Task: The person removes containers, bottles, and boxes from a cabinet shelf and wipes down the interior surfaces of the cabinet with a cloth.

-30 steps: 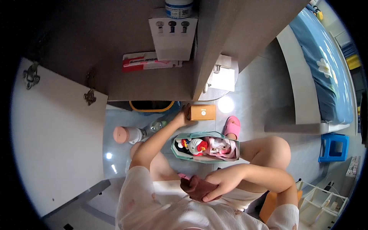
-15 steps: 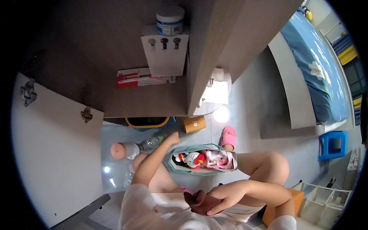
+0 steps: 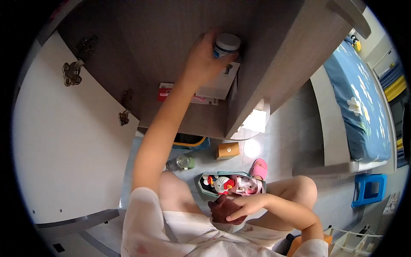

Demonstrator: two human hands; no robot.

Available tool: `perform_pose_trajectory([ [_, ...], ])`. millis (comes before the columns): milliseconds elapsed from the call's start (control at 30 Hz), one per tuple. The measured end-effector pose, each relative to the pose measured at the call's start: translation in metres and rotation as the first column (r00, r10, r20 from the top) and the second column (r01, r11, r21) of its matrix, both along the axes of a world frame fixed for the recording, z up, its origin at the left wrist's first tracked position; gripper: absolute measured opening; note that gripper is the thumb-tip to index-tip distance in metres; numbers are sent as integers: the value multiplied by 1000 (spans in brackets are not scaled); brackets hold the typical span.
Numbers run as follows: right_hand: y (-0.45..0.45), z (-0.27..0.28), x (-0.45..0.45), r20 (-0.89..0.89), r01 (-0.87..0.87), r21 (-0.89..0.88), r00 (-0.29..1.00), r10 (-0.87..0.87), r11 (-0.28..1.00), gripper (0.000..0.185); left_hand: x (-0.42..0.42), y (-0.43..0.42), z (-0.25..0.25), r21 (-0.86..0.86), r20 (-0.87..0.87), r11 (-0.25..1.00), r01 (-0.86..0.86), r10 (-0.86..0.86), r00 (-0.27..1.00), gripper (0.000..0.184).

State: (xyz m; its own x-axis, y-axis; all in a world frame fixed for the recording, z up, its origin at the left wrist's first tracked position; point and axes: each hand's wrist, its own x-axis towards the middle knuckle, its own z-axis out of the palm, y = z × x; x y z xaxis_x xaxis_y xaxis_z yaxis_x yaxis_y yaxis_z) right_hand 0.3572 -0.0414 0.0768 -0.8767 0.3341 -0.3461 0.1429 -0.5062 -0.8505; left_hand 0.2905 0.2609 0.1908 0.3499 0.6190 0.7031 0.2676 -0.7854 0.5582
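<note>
Inside the cabinet, my left hand is closed around a small jar with a white lid and a blue label. The jar is at the top of a white box, whose front is partly hidden by my hand and forearm. Close to my lap, my right hand grips a bunched dark brown cloth. Just beyond that cloth, a pale green bag stands on the floor, holding a white and red plush toy and a pink bag.
A white cabinet door hangs open at left. Red and white packaging lies on the shelf. Below are a yellow-rimmed bin, a brown box and a clear bottle. A bed and blue stool are at right.
My left hand has risen from the floor beside the bag into the cabinet and taken hold of the jar. My right hand still holds the brown cloth. The view has shifted.
</note>
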Motion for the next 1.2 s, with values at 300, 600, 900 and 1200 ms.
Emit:
perform_pose_trajectory([
  [300,6,35,3,40,25,91,999,-29,995,36,9,5,-13,100,237,994,49,-72,969,61],
  [600,22,57,12,263,-184,173,955,134,968,37,-91,-156,-67,-459,237,880,126,-15,971,69],
  [900,19,38,-2,255,-297,275,939,229,914,38,64,-166,-125,-359,-78,878,315,-365,928,57],
  [1200,26,45,2,299,-267,322,939,170,908,39,93,-121,-159,-421,-225,896,143,-255,940,60],
])
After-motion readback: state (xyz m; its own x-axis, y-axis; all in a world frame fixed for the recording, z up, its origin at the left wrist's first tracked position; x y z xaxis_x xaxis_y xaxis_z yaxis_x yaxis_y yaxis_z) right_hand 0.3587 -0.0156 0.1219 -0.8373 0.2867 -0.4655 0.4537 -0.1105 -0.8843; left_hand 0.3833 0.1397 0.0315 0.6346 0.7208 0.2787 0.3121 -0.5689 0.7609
